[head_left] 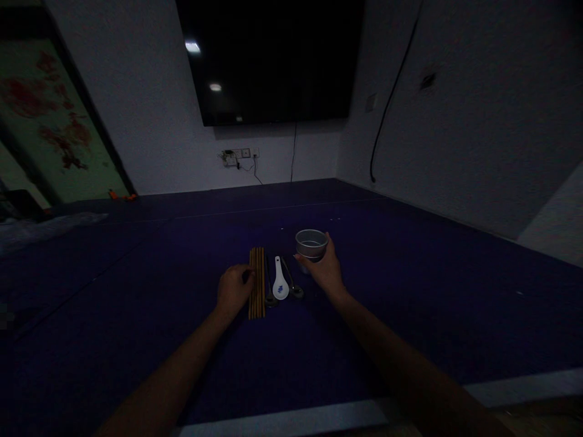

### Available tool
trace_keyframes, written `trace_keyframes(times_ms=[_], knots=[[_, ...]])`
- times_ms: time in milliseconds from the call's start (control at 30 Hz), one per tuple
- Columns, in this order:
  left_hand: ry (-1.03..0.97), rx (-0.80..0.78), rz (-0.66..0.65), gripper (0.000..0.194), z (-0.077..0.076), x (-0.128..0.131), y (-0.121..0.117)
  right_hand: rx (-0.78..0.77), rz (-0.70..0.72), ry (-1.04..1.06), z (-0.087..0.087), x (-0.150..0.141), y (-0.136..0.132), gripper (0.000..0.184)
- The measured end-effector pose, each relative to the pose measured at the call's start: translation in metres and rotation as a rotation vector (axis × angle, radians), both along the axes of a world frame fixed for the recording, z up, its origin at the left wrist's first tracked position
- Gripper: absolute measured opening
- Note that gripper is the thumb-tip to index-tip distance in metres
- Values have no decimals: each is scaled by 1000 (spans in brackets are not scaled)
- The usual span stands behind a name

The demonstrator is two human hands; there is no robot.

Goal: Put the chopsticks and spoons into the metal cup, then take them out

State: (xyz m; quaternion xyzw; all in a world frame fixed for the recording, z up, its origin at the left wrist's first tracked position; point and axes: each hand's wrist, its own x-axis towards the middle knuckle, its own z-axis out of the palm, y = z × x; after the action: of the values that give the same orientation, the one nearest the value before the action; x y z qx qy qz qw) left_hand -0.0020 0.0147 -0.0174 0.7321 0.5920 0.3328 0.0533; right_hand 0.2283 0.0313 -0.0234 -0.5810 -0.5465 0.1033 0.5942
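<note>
A row of wooden chopsticks [257,291] lies side by side on the dark blue surface. At their left edge, my left hand [234,288] rests with curled fingers touching the outermost sticks. My right hand [328,267] is wrapped round a round grey metal cup [311,243], its open top facing up. Between chopsticks and cup lies a white spoon [280,286] with a blue mark in its bowl. A metal spoon [271,300] is on its left, and another metal spoon [297,291] on its right. The dim light hides finer details.
The blue surface [182,255] stretches to the walls and ends in a pale front edge [291,420]. A large dark screen [277,60] hangs on the far wall above sockets [241,153] with cords. Clear plastic [50,226] lies at far left, near an orange object [122,195].
</note>
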Motion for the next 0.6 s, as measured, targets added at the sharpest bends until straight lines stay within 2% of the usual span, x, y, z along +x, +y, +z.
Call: trace_keyframes(times_ms=[100, 200, 300, 367, 433, 500, 600], knots=[[5, -15, -4, 21, 0, 0, 1, 44, -48, -56, 5, -1, -4, 108], [2, -17, -7, 20, -1, 0, 2, 184, -152, -189, 19, -4, -16, 101], [7, -14, 0, 20, -1, 1, 2, 394, -208, -321, 32, -9, -31, 74], [28, -16, 5, 21, 0, 2, 1, 491, -108, -432, 37, -15, -39, 44], [54, -21, 8, 21, 1, 2, 0, 449, 82, -568, 38, -21, -43, 22], [71, -28, 21, 20, 4, 3, -1, 276, 228, -689, 35, -27, -45, 24], [85, -42, 46, 20, 6, 3, -3, 2, 323, -787, 30, -31, -43, 24]])
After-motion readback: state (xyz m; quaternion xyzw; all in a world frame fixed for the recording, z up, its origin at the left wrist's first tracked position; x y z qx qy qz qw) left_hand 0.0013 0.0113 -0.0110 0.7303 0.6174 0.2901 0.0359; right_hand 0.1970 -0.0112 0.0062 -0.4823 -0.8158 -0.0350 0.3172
